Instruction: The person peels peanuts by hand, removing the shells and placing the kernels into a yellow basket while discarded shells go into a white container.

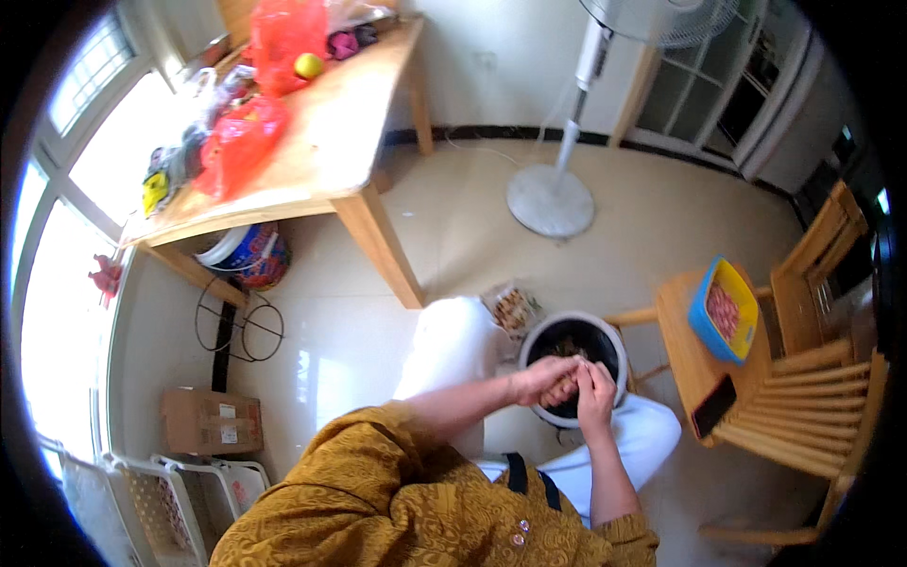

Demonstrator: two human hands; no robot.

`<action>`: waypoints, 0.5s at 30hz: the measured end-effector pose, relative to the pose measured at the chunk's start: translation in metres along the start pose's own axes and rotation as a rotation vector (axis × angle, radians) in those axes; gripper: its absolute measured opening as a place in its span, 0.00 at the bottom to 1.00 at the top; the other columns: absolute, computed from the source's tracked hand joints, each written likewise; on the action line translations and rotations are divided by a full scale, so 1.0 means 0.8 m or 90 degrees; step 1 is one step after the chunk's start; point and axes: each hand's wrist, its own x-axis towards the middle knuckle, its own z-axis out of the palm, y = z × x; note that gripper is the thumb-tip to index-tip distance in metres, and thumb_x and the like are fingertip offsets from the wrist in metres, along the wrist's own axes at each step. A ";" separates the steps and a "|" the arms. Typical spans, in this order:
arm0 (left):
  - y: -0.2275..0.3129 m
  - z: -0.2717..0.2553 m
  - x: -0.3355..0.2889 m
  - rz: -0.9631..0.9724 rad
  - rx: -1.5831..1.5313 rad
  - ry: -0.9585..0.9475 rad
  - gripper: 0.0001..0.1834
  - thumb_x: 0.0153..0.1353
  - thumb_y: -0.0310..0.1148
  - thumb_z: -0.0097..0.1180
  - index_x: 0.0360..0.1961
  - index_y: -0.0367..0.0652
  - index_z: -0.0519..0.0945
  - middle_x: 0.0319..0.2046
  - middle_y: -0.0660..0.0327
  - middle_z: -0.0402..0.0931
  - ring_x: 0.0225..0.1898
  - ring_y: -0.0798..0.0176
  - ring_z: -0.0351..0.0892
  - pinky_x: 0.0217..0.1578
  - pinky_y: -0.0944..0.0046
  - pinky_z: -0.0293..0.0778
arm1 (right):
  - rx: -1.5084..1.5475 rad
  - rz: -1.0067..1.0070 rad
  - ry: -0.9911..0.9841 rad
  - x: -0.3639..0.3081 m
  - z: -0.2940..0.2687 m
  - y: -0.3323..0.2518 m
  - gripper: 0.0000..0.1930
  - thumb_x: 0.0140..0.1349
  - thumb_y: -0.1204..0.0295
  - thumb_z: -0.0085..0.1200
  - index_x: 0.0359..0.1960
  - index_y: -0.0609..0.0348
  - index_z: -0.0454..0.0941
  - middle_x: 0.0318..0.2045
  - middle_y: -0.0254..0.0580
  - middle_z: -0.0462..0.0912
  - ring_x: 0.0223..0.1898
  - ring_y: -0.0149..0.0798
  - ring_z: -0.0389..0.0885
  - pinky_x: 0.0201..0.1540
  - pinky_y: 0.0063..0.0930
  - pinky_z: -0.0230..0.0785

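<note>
My left hand (pixel 546 381) and my right hand (pixel 595 389) meet above a black-lined round bin (pixel 618 345) between my knees. Both are closed, thumbs and fingertips pinched together at a small pale thing that looks like a peanut; the fingers mostly cover it. Dark and brownish scraps (pixel 569 346) show inside the bin, though too dim to make out well. Just beyond it on the floor lies a clear plastic bag of unshelled peanuts (pixel 513 310). To the right, a blue and yellow basin (pixel 701 317) holds pink peanut kernels (pixel 723 310).
The basin and a black phone (pixel 714 406) rest on a wooden chair (pixel 679 364). A wooden table (pixel 331 142) with red plastic bags (pixel 244 142) stands far left, a fan (pixel 553 200) farther ahead. Left are a cardboard box (pixel 210 421), a wire stand (pixel 236 321) and white baskets (pixel 175 510).
</note>
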 end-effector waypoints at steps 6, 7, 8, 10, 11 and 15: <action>0.005 0.009 -0.009 -0.002 -0.054 -0.036 0.27 0.62 0.61 0.42 0.17 0.52 0.67 0.13 0.73 0.61 0.13 0.77 0.56 0.12 0.76 0.50 | 0.005 0.013 -0.064 0.008 -0.012 -0.013 0.09 0.62 0.72 0.49 0.28 0.66 0.75 0.23 0.44 0.74 0.25 0.42 0.75 0.29 0.32 0.65; -0.002 0.005 -0.008 -0.007 -0.038 -0.043 0.26 0.62 0.61 0.43 0.18 0.52 0.67 0.14 0.73 0.61 0.13 0.77 0.56 0.13 0.76 0.50 | 0.020 0.017 -0.080 0.006 -0.015 -0.012 0.09 0.62 0.72 0.49 0.28 0.66 0.75 0.23 0.44 0.74 0.25 0.41 0.74 0.29 0.31 0.65; -0.009 -0.001 -0.005 -0.013 -0.022 -0.050 0.26 0.62 0.60 0.43 0.18 0.52 0.67 0.14 0.73 0.61 0.13 0.77 0.56 0.13 0.76 0.50 | 0.035 0.021 -0.096 0.003 -0.017 -0.010 0.09 0.61 0.72 0.49 0.28 0.67 0.75 0.22 0.43 0.74 0.25 0.40 0.74 0.29 0.31 0.65; -0.012 -0.002 0.002 -0.022 -0.060 -0.079 0.26 0.62 0.59 0.45 0.17 0.51 0.67 0.14 0.73 0.61 0.13 0.77 0.56 0.13 0.76 0.51 | 0.073 0.045 -0.102 0.002 -0.019 -0.008 0.09 0.61 0.72 0.50 0.28 0.67 0.75 0.22 0.43 0.74 0.24 0.39 0.74 0.29 0.30 0.65; -0.011 -0.005 0.005 -0.045 -0.087 -0.080 0.26 0.62 0.59 0.45 0.17 0.51 0.66 0.13 0.73 0.60 0.13 0.77 0.56 0.12 0.76 0.51 | 0.098 0.063 -0.093 0.005 -0.015 -0.011 0.09 0.61 0.73 0.50 0.28 0.67 0.75 0.22 0.42 0.74 0.24 0.38 0.74 0.29 0.30 0.65; -0.012 0.002 0.009 -0.023 -0.038 0.013 0.28 0.62 0.61 0.41 0.13 0.53 0.64 0.11 0.73 0.59 0.10 0.75 0.52 0.11 0.75 0.46 | 0.078 0.084 0.011 -0.001 0.008 0.005 0.10 0.62 0.70 0.50 0.28 0.64 0.77 0.20 0.41 0.73 0.23 0.35 0.71 0.30 0.28 0.64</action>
